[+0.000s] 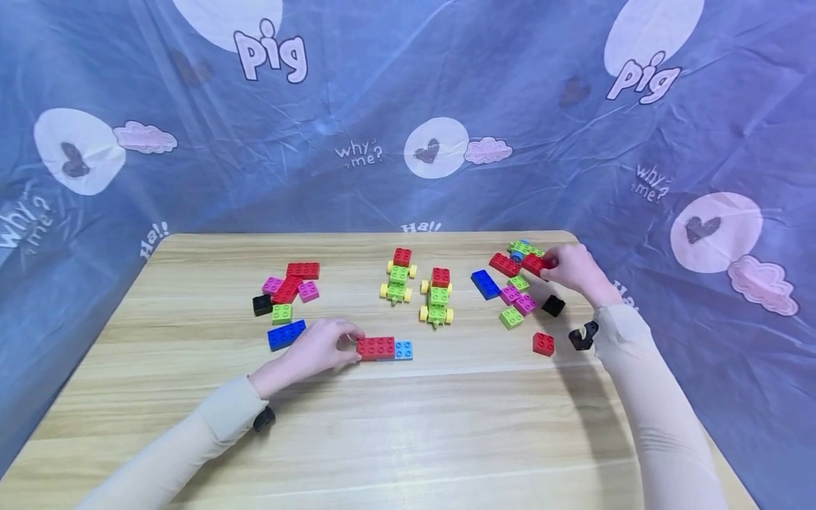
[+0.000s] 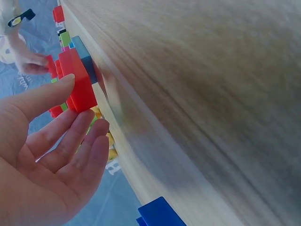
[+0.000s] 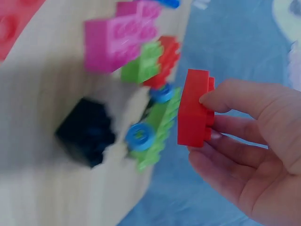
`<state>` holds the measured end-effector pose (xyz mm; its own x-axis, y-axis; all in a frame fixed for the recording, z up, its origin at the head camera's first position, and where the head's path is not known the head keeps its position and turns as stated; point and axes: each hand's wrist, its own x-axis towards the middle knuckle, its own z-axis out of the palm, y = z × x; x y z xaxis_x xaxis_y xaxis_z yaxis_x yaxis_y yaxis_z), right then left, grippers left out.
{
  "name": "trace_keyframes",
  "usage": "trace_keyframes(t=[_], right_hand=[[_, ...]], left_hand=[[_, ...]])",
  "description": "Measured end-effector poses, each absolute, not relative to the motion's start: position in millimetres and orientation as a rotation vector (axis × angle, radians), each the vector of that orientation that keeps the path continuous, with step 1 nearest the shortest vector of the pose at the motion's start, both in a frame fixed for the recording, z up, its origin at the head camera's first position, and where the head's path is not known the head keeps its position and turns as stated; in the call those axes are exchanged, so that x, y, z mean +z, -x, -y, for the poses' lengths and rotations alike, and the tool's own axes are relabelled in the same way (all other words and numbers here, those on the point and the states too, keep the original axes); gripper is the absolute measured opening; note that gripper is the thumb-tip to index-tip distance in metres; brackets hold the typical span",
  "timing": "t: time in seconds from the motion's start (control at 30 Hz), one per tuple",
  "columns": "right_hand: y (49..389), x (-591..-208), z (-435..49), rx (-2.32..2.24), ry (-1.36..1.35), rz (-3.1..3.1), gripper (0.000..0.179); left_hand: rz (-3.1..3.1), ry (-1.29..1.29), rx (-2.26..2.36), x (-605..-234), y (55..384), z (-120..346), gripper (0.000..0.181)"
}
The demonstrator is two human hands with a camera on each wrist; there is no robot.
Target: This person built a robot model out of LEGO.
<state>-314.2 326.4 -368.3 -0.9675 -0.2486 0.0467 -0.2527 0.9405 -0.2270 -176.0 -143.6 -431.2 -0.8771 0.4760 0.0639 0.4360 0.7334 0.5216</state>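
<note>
My left hand pinches a long red brick by its left end, thumb on one side and fingers on the other. Under that brick a light blue brick sticks out to the right. At the right back of the table, my right hand holds another red brick between thumb and fingers. In the right wrist view, the brick's studs face the palm. Close by lie a green wheeled base with blue wheels and a second long red brick.
Two green vehicles with yellow wheels and red bricks on top stand mid-table. To the left lie a blue brick and several mixed bricks. On the right are pink bricks, a black brick and a small red brick. A blue cloth hangs behind.
</note>
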Motion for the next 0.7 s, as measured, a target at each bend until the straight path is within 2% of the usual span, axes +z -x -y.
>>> trace_keyframes(t=[0.23, 0.37, 0.5, 0.7], right_hand=[[299.6, -342.9, -290.5, 0.316, -0.586, 2.943, 0.024], [290.5, -333.5, -268.8, 0.358, -0.686, 2.924, 0.029], [281.0, -330.3, -245.5, 0.423, -0.768, 2.914, 0.033], [262.6, -337.2, -211.2, 0.474, -0.974, 2.807, 0.031]], left_hand=[[-2.845, -0.733, 0.836, -428.7, 176.1, 143.5, 0.033], [-2.846, -0.737, 0.835, -428.1, 177.5, 142.8, 0.033], [-2.845, -0.743, 0.848, -427.9, 178.3, 142.1, 0.033], [-2.842, -0.729, 0.855, -429.6, 177.2, 141.5, 0.032]])
